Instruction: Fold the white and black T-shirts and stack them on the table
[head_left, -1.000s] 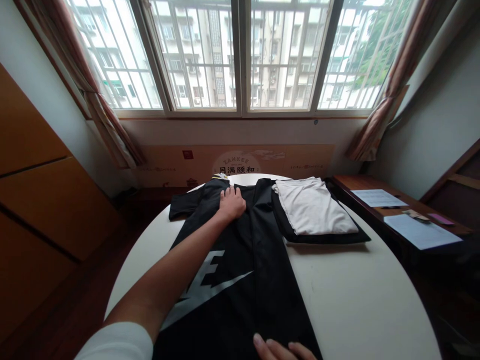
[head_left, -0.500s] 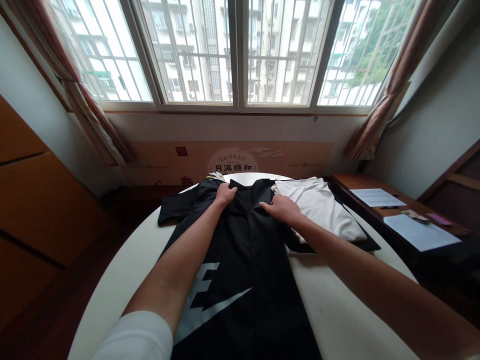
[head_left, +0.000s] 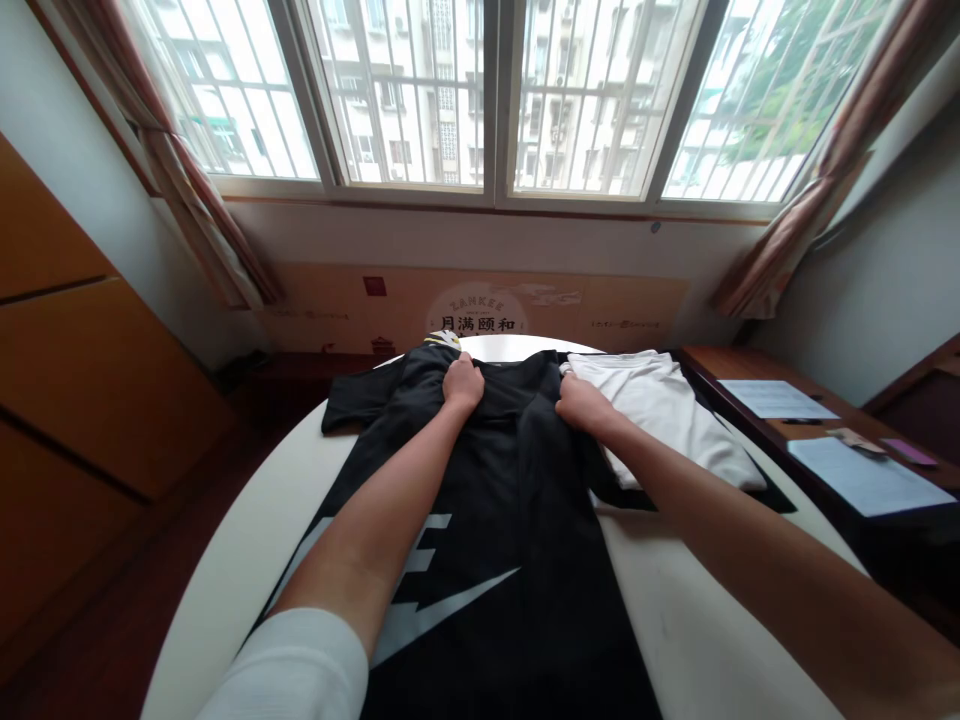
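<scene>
A black T-shirt (head_left: pixel 495 520) with a white swoosh print lies lengthwise on a round white table (head_left: pixel 705 640), its right side folded over. My left hand (head_left: pixel 462 384) is closed on the cloth near the collar at the far end. My right hand (head_left: pixel 579 404) is closed on the shirt's far right shoulder edge, beside a folded white garment (head_left: pixel 667 410). That white garment rests on a folded dark garment (head_left: pixel 765 494).
A wooden side table (head_left: pixel 727 362) at the right carries paper sheets (head_left: pixel 870 476). A printed cardboard panel (head_left: pixel 480 312) leans under the window. Curtains hang at both sides. Wooden cabinet doors (head_left: pixel 82 380) stand on the left.
My right hand came up from the shirt's near hem to its far right shoulder and closed on it. The left hand went from lying flat to gripping the collar area.
</scene>
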